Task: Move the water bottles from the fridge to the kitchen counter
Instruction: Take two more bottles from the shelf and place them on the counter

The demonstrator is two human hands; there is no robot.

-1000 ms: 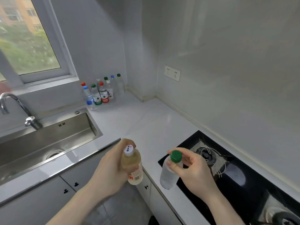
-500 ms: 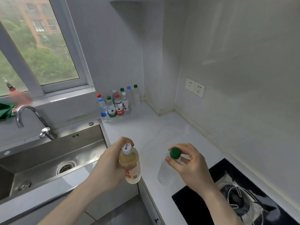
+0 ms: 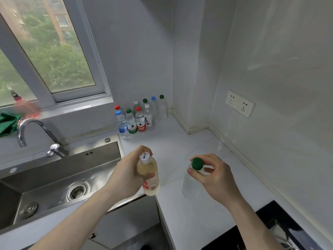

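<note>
Now, left grip (image 3: 126,177) wrapped round yellowish bottle (image 3: 149,177), right grip (image 3: 216,177) pinching green-capped bottle (image 3: 191,184)

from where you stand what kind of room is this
Most likely a home kitchen: a steel sink with a curved tap under a window, a white counter holding a cluster of bottles, and a black hob at lower right.
</note>
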